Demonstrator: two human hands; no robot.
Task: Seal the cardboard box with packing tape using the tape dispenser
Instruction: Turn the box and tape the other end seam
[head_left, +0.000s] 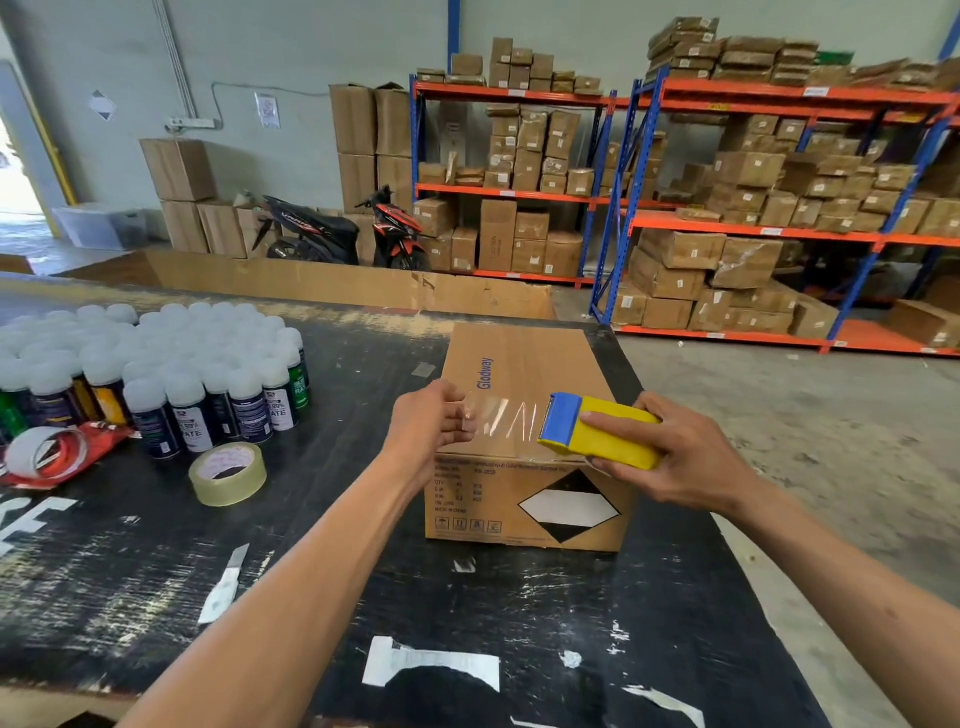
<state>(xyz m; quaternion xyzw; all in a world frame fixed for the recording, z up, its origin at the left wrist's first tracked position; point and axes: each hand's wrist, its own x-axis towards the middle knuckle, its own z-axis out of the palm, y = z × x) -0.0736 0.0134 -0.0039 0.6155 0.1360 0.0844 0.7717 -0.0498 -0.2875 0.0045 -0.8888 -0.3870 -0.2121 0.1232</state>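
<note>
On the scuffed black worktable (519, 623), the closed brown cardboard box (524, 384) sits right of centre. Your right hand (691, 457) is wrapped around the yellow-and-blue tape dispenser (597, 431) above the box's near edge. Your left hand (431, 421) pinches the clear packing tape (506, 418) stretched from it.

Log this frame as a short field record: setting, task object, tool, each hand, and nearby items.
setting: warehouse, black worktable
task object: cardboard box, flaps closed
tool: yellow and blue tape dispenser
right hand: grips the dispenser
left hand: pinches the free end of clear tape stretched above the box
nearby: spare tape roll, spray cans, utility knife
</note>
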